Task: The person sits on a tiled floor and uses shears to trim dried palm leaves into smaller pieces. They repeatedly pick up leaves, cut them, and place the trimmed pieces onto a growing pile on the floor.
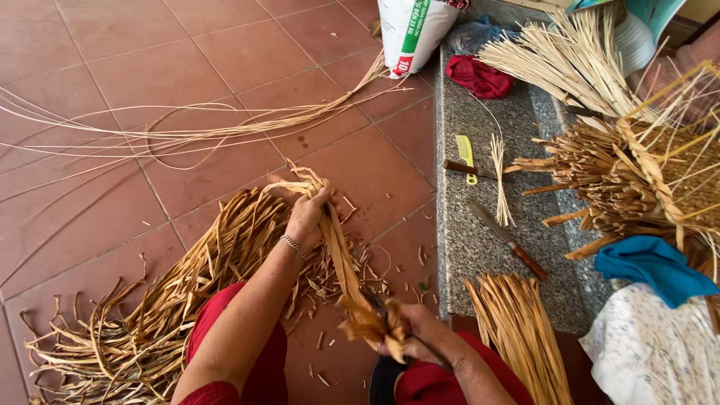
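Hands (pixel 352 277) both gripping bark strip (pixel 339 247); white sack (pixel 411 30), green-striped, upright beyond.

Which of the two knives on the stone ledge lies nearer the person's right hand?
The long one with the reddish-brown handle, lying diagonally beside the cut-strip bundle, is nearer the right hand. The other knife lies farther up the ledge, across a yellow-green tool.

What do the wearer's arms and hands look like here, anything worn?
Both hands bare, no gloves. Left hand has a thin silver chain bracelet at the wrist. Forearms uncovered; a red sleeve edge shows near the left elbow. Right hand shows no jewellery.
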`<state>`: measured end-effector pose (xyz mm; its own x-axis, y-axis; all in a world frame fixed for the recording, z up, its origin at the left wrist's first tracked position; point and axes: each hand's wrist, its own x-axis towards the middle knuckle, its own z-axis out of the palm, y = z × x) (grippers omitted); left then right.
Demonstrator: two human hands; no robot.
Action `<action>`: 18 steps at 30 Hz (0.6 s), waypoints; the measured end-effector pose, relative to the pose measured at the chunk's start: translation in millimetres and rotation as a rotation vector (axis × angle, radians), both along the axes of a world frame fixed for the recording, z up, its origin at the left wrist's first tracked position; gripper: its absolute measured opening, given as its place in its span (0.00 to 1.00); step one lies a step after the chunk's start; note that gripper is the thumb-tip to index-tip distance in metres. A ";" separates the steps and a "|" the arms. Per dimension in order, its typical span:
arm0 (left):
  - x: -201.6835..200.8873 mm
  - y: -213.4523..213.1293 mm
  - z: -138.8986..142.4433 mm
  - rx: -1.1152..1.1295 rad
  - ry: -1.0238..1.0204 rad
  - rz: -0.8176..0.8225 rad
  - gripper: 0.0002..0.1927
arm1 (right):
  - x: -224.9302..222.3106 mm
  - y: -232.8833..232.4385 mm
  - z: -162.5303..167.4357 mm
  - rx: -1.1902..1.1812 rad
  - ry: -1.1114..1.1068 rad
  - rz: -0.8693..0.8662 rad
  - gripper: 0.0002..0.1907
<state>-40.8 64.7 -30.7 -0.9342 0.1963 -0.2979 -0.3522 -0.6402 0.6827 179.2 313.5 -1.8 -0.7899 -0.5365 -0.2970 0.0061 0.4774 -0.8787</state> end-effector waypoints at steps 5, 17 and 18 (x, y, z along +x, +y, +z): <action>-9.3 -0.1 19.0 -0.035 0.043 -0.017 0.11 | 6.8 -14.4 -18.4 0.099 0.013 0.114 0.20; -0.1 3.1 33.8 -0.129 0.223 -0.129 0.10 | 6.3 -39.5 -52.9 0.400 0.182 0.307 0.16; 1.6 0.5 34.5 -0.114 0.240 -0.172 0.12 | 6.5 -41.4 -50.8 0.347 0.167 0.304 0.20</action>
